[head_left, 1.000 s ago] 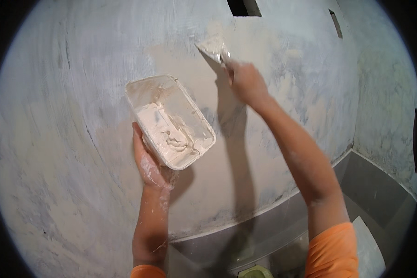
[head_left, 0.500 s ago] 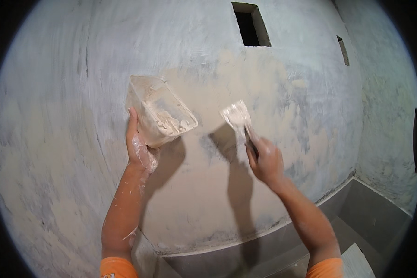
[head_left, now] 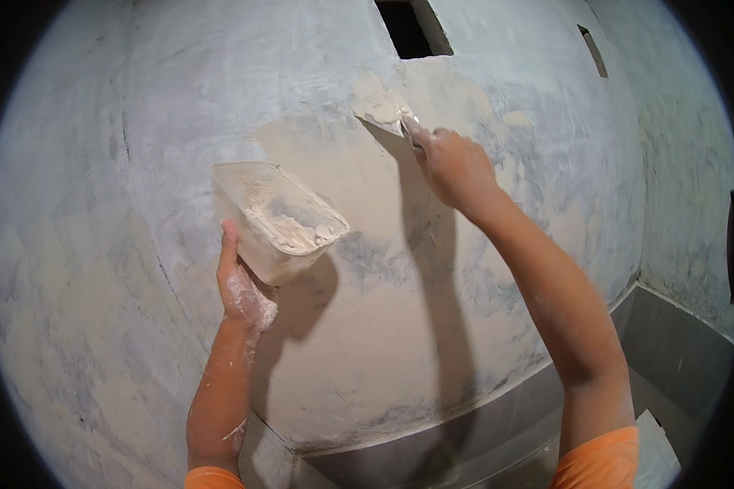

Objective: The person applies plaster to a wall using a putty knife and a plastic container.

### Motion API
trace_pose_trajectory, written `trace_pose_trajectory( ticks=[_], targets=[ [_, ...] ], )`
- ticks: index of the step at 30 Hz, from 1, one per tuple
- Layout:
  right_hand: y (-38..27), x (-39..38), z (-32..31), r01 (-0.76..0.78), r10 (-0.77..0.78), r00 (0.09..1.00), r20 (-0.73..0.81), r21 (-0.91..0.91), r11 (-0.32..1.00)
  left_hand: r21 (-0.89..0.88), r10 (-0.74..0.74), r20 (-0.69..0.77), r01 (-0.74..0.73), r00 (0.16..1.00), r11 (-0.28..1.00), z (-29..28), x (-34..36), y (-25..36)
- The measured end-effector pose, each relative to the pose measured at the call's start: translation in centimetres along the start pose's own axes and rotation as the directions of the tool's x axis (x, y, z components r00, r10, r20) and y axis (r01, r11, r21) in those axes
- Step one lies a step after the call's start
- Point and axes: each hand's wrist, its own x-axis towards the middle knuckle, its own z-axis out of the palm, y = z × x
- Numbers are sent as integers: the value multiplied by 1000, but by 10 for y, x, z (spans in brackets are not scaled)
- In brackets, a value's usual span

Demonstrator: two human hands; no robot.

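Holds a translucent rectangular plastic tub (head_left: 276,262) in the left hand (head_left: 243,281), in front of the wall (head_left: 65,244) and left of the middle of the view. Grips it from below and from the left, with the thumb upright along the tub's side; cannot tell the placing of the other fingers, hidden behind the tub. Tilts it with the open top partly toward the view, baring cream putty (head_left: 302,232) smeared inside and clumped near the lower right rim. Bears pale smears on the heel of this hand and down the forearm.

Grips a putty knife (head_left: 383,112) in the right hand (head_left: 458,167), with the fingers curled closed around the handle. Points the blade up and left, at the wall, higher than the tub and to its right, with a coat of putty on the face in view; cannot tell full contact along the edge.

Casts a long arm shadow (head_left: 436,277) down a broad cream patch (head_left: 359,326) on the wall. Faces a rectangular opening (head_left: 404,28) just above the knife and a narrow slot (head_left: 593,51) farther right. Wears orange sleeves (head_left: 603,463).
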Motion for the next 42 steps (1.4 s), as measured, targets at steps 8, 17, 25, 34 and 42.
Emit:
trace_pose_trajectory(
  ticks=[8, 17, 25, 34, 42],
  targets=[
    [33, -235, 81, -82, 78, 995, 56, 81, 993, -39, 1, 27, 0, 1000, 999, -5, 3, -7],
    [16, -129, 28, -8, 21, 997, -79, 163, 987, -42, 56, 48, -54, 997, 998, -2, -1, 0],
    [-26, 26, 21, -27, 31, 998, -49, 86, 996, -52, -19, 28, 20, 999, 998, 1, 1, -4],
    [-33, -184, 77, -293, 282, 955, 86, 163, 942, -53, -31, -82, 26, 996, 998, -8, 2, -8],
    [-37, -100, 23, -152, 189, 977, -99, 297, 943, -9, 2, -9, -2, 1000, 1000, -2, 0, -4]
  ],
)
